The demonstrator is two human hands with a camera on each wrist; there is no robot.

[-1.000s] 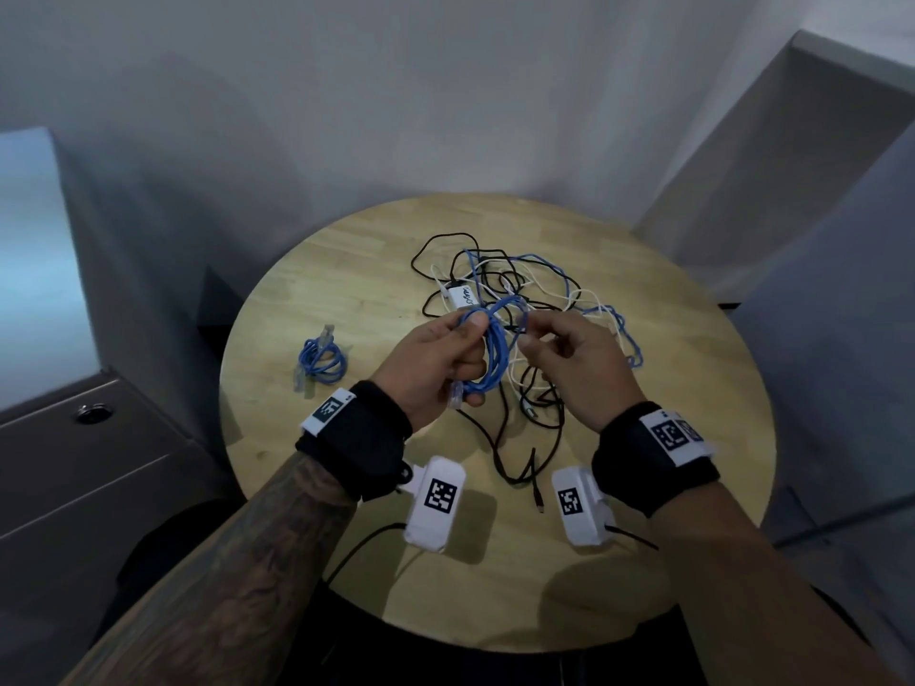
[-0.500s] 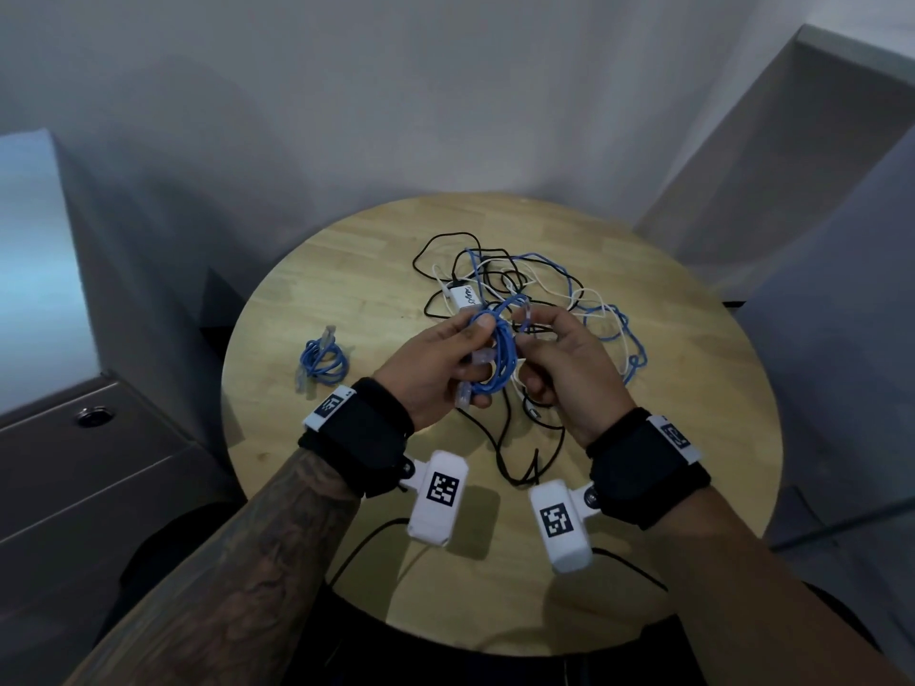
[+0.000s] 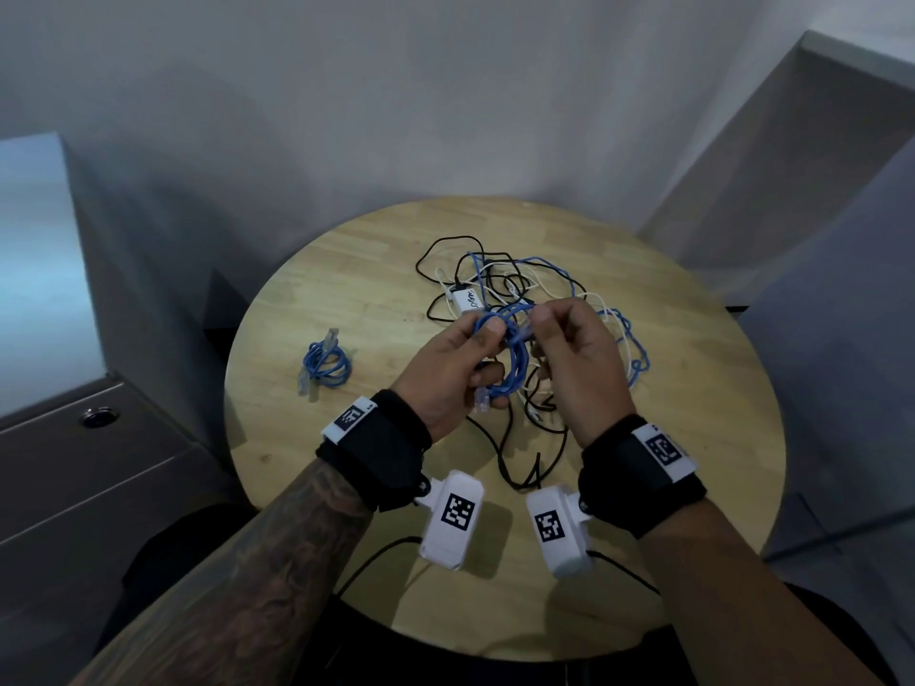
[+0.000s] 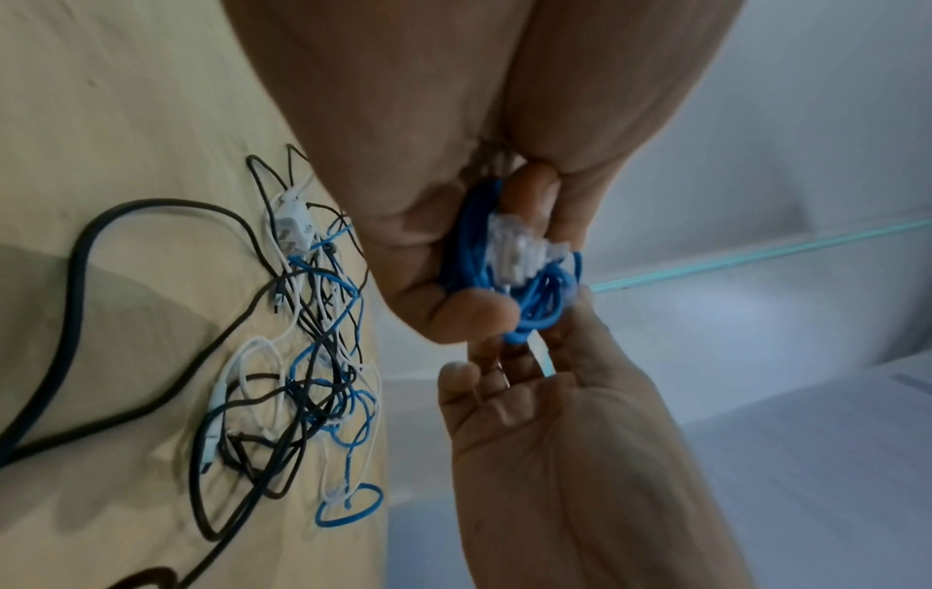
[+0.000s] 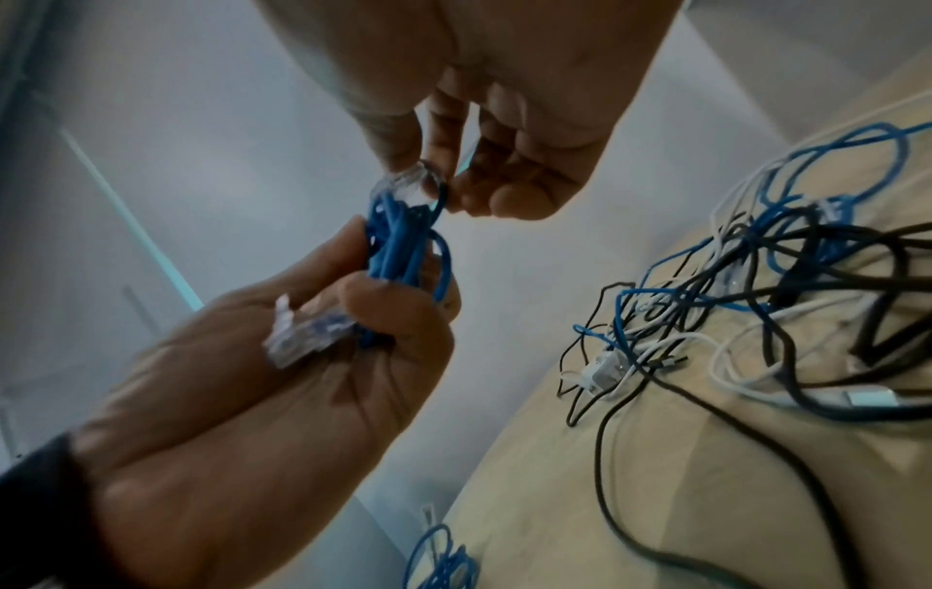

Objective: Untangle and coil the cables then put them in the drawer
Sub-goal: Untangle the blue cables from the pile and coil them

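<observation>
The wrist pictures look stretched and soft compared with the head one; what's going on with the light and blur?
Head view: dim, even light, soft shadows on the round wooden table, edges bowed. Left wrist view: left hand looms huge; coiled blue cable slightly blurred. Right wrist view: right hand soft-edged and smeared.

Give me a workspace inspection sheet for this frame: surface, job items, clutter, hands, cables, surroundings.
Surface: round wooden table, light planks.
Job's things: blue cable bundle held above the table; coiled blue cable lies apart at the table's left; tangle of cables beyond the hands.
Clutter: nothing seen.
Grippers: left hand grips the bundle, one clear plug sticking out at the palm; right hand pinches the other clear plug at the bundle's top.
Cables: the tangle mixes black, white and blue leads with a white adapter; not yet sorted.
Surroundings: grey drawer cabinet to the left, drawers closed; grey walls behind.
</observation>
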